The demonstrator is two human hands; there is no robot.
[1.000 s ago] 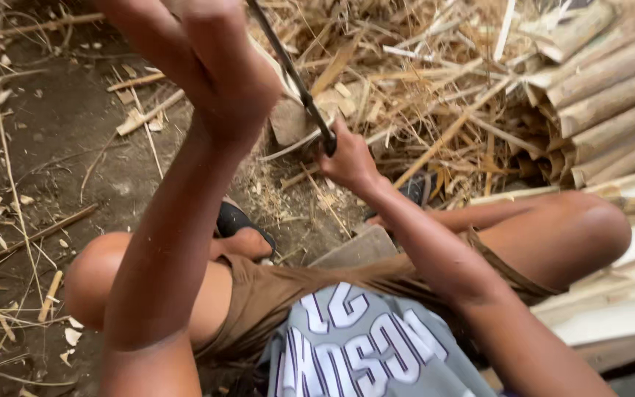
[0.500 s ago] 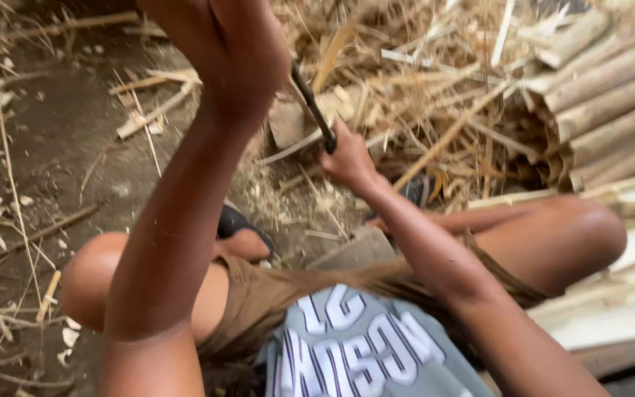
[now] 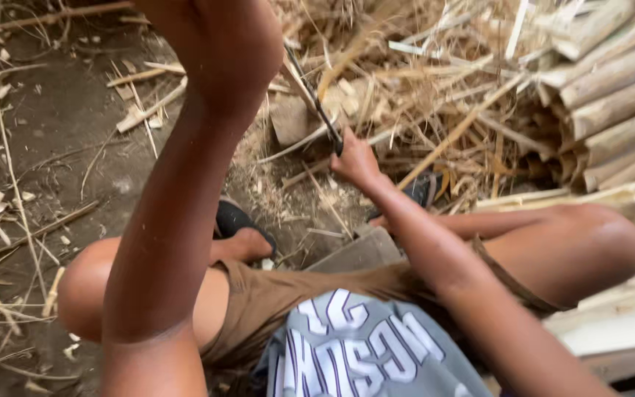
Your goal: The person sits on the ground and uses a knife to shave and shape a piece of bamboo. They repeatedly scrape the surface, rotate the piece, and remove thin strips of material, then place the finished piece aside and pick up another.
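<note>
Right hand (image 3: 354, 158): fingers clenched round the handle of a dark blade (image 3: 310, 88).
Blade axis: runs from the fist up towards 11 o'clock, tip hidden behind the raised arm.
Left hand (image 3: 214, 44): lifted close to the camera; grip cannot be told.
Wood block (image 3: 292, 117): on the ground at 10 o'clock of the right fist, just beside the blade.
Nearer hand: right.

Bare dirt ground (image 3: 60, 125) at the left lies open, with only scattered slivers on it. Ahead and right, a tangled heap of straw and split strips (image 3: 435, 95) crowds the wooden block (image 3: 290, 119), and stacked cut stalks (image 3: 611, 88) wall off the far right.
</note>
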